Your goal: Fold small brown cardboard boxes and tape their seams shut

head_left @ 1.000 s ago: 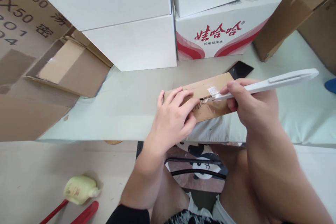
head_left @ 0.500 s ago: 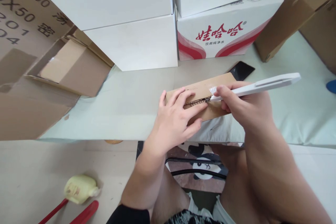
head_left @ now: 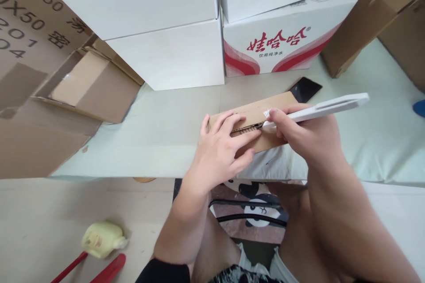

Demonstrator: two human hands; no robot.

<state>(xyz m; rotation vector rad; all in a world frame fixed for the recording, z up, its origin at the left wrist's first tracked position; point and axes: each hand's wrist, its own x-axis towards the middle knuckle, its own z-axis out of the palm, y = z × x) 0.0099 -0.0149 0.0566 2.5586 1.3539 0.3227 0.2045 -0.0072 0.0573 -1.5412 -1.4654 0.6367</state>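
Note:
Across a brown cardboard box (head_left: 252,114) at the front of the table runs a ragged slit, its corrugated inner layer showing. My left hand (head_left: 221,150) lies over the box's left part, fingers spread and pressing on it; the index finger rests beside the slit. In my right hand (head_left: 308,135) is a white utility knife (head_left: 327,107), gripped like a pen with its handle slanting up to the right. The knife's tip is at the slit, just right of my left fingers. A scrap of clear tape (head_left: 266,113) shows by my right fingertips.
Behind the box lies a black phone (head_left: 304,90). White cartons (head_left: 169,59) and a red-and-white carton (head_left: 275,48) stand at the back. Large brown boxes flank the pale green tablecloth (head_left: 159,141). A yellow bottle (head_left: 102,239) is on the floor at lower left.
My right hand and the knife have shifted slightly left along the slit, and the handle's end has come left too. My left hand has stayed nearly in place.

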